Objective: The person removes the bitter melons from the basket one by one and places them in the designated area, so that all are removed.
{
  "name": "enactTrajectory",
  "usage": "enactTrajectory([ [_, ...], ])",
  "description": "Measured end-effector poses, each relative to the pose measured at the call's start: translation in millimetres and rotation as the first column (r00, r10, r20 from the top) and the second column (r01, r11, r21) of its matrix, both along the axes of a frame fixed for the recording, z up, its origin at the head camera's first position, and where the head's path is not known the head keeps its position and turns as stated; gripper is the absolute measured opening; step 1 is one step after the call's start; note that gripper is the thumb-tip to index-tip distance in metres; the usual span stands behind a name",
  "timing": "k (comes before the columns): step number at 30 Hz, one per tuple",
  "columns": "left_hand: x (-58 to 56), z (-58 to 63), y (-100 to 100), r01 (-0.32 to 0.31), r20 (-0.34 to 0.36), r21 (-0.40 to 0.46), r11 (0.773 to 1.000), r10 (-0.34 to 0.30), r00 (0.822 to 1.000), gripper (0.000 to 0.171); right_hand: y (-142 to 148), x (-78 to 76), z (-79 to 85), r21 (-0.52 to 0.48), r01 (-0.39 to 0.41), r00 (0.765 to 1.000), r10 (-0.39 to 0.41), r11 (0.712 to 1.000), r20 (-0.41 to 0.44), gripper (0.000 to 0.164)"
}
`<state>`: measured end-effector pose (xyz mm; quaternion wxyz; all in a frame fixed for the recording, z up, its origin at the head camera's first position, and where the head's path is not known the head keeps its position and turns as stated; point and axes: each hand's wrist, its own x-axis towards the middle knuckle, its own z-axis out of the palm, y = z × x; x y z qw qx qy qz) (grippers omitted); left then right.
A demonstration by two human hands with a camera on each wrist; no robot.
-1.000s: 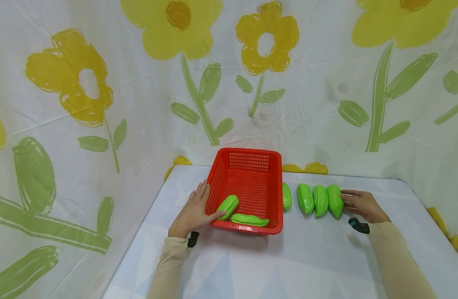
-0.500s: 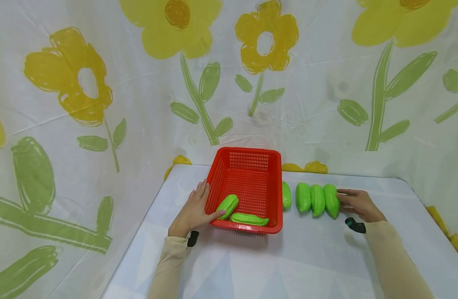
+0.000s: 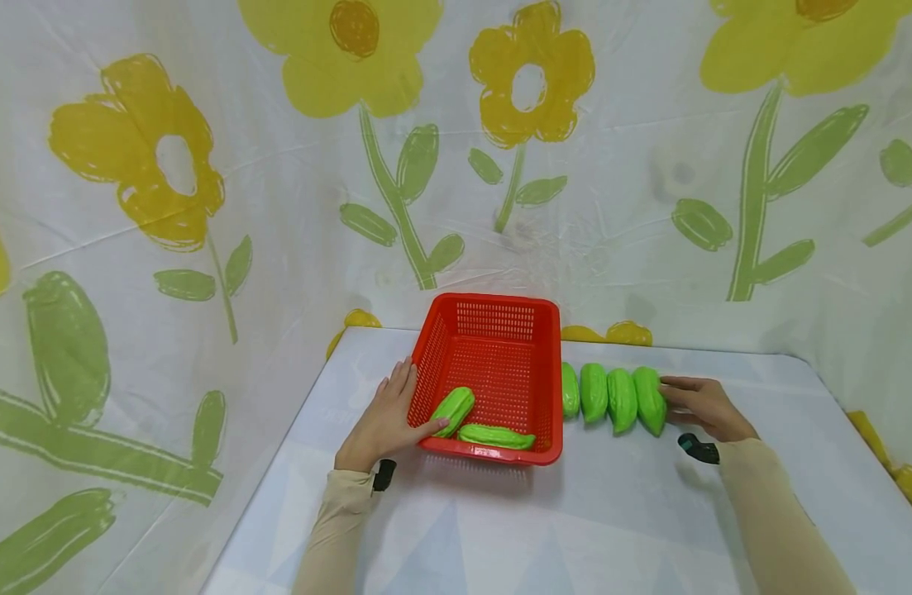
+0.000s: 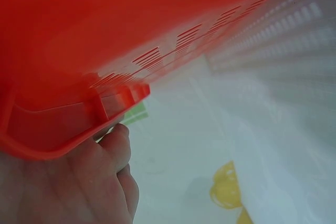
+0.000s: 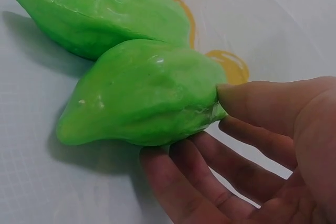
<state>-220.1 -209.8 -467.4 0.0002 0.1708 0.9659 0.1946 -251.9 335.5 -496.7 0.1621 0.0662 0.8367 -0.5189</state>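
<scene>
A red plastic basket (image 3: pixel 493 373) stands at the table's middle with two bright green gourds in it, one slanted (image 3: pixel 454 411) at the left and one lying crosswise (image 3: pixel 496 436) along the front. My left hand (image 3: pixel 381 421) holds the basket's left rim, fingers outside and thumb over the edge. To the basket's right, several like gourds lie side by side. Against the rightmost gourd (image 5: pixel 144 95), lumpy and tapered to a tip, my right hand (image 3: pixel 707 406) presses with extended fingers. Its fingertips (image 5: pixel 157 163) touch the gourd's side and end in the right wrist view.
Beside the basket's right wall lies a partly hidden gourd (image 3: pixel 570 390), near two more of the row, a gourd (image 3: pixel 594 392) and another gourd (image 3: pixel 622 401). A flowered cloth (image 3: pixel 612 248) hangs behind the white table (image 3: pixel 575 529).
My right hand has moved left, sliding three gourds along the table until they sit close by the gourd beside the basket. My left hand and the basket have stayed put.
</scene>
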Motion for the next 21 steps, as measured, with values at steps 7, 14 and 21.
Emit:
enactTrajectory([
  [7, 0.3, 1.2, 0, -0.001, 0.008, 0.004, 1.000, 0.001, 1.000, 0.117, -5, 0.1, 1.4, -0.001, 0.007, 1.000, -0.007, 1.000, 0.014, 0.073],
  [14, 0.6, 1.6, 1, 0.000, 0.021, 0.009, 1.000, 0.000, 1.000, 0.117, 0, 2.4, 4.5, -0.013, 0.035, 0.999, -0.035, 0.999, 0.003, 0.077],
  [21, 1.1, 2.4, 0, -0.004, 0.026, 0.002, 1.000, 0.004, 1.000, 0.117, 11, 1.9, 21.5, -0.039, 0.115, 0.993, -0.117, 0.993, -0.029, 0.083],
])
